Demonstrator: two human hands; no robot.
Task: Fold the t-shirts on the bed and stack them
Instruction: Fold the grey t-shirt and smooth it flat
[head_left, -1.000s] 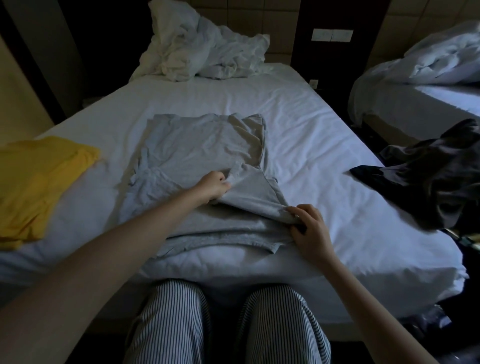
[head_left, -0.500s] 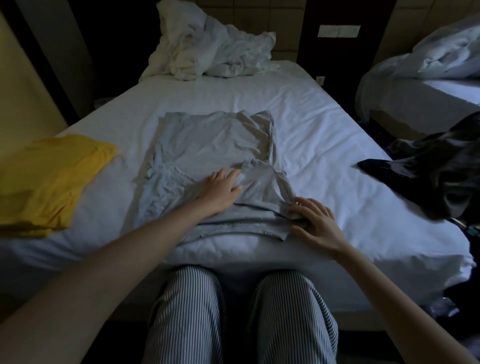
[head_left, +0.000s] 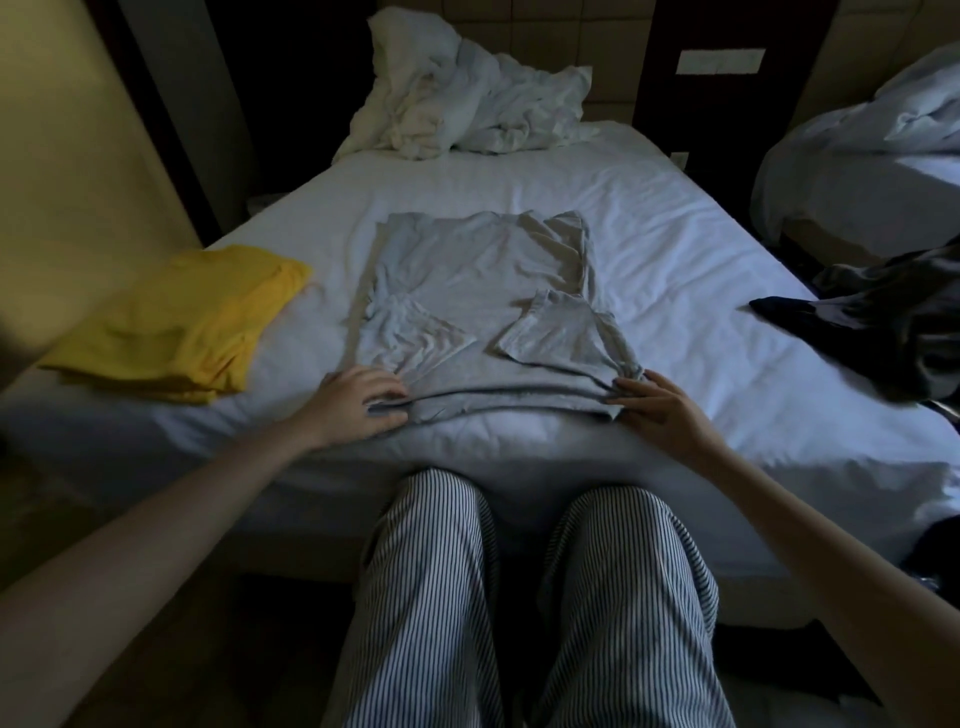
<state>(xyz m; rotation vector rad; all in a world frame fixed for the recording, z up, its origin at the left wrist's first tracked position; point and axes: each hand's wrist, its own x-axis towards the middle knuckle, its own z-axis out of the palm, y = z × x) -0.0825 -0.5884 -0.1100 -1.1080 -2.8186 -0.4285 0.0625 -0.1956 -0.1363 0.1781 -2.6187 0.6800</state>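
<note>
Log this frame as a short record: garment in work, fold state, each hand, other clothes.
garment: grey t-shirt, flat on bed
fold state: both sleeves turned inward
left hand: pinches near-left hem
right hand: touches near-right corner; hold unclear
other clothes: folded yellow t-shirt at left; dark garment at right

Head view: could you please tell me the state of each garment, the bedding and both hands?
grey t-shirt: spread flat, both sleeves folded in.
yellow t-shirt: folded.
dark garment: crumpled, unfolded.
white bedding: crumpled in a heap.
left hand: pinches grey t-shirt's near left corner.
right hand: touches its near right corner; grip unclear.
</note>
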